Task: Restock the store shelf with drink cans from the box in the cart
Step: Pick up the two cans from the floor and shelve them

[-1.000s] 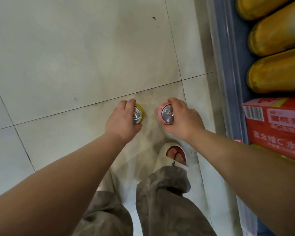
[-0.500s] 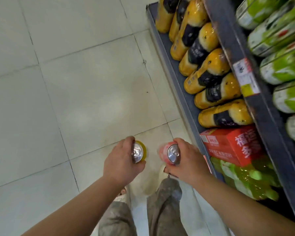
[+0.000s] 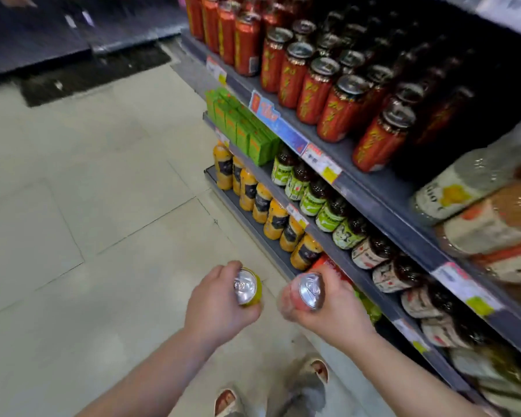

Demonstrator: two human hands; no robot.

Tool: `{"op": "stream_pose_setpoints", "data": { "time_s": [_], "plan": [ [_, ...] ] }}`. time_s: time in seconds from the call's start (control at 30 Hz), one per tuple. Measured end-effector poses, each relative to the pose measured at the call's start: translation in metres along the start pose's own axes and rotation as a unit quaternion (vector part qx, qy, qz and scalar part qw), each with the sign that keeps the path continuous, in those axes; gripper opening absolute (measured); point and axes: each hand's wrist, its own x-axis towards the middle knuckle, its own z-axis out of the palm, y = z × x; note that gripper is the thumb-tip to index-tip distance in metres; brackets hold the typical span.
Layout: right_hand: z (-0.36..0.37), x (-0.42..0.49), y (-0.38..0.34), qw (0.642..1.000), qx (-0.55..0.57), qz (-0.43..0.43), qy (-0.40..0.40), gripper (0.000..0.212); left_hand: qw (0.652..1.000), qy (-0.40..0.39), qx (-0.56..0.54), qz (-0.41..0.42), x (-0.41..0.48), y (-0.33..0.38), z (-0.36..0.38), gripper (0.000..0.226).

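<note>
Pale floor tiles (image 3: pixel 73 206) run beside a grey store shelf (image 3: pixel 373 188) stacked in tiers: red cans (image 3: pixel 307 91) on top, green cartons (image 3: pixel 247 130) and dark bottles (image 3: pixel 313 197) beneath, orange bottles (image 3: pixel 271 218) lowest. Their labels are too blurred to read. Nearer, the left hand (image 3: pixel 217 308) has its grip curled round one yellow can (image 3: pixel 248 287) and the right hand (image 3: pixel 340 311) round one pink can (image 3: pixel 309 291). Both cans are off the shelf, lids toward the camera.

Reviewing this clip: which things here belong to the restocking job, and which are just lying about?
Job in hand:
yellow can, held in the left hand
pink can, held in the right hand
shelf

Just lying about:
red cans
green cartons
orange bottles
mat
</note>
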Motion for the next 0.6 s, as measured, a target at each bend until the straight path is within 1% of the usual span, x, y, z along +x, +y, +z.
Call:
{"op": "stream_pose_setpoints", "data": {
  "time_s": [0.13,0.2,0.3,0.4,0.53,0.6],
  "plan": [
    [-0.065,-0.044,-0.010,0.999,0.025,0.028,0.039,0.065,0.998,-0.011,0.010,0.054,-0.015,0.057,-0.031,0.067],
    [-0.095,-0.070,-0.011,0.995,0.061,0.038,0.064,0.059,0.996,-0.016,0.011,0.085,-0.025,0.086,-0.040,0.064],
    [-0.140,-0.113,-0.007,0.988,0.099,0.057,0.106,0.055,0.989,-0.028,0.012,0.143,-0.041,0.131,-0.048,0.068],
    [-0.183,-0.160,0.009,0.982,0.103,0.075,0.140,0.059,0.979,-0.038,0.003,0.198,-0.063,0.184,-0.051,0.073],
    [-0.237,-0.234,0.044,0.967,0.121,0.101,0.199,0.056,0.958,-0.051,0.008,0.281,-0.107,0.264,-0.046,0.064],
    [-0.260,-0.277,0.064,0.961,0.120,0.108,0.226,0.056,0.946,-0.058,0.005,0.318,-0.137,0.302,-0.035,0.063]
  ]
}}
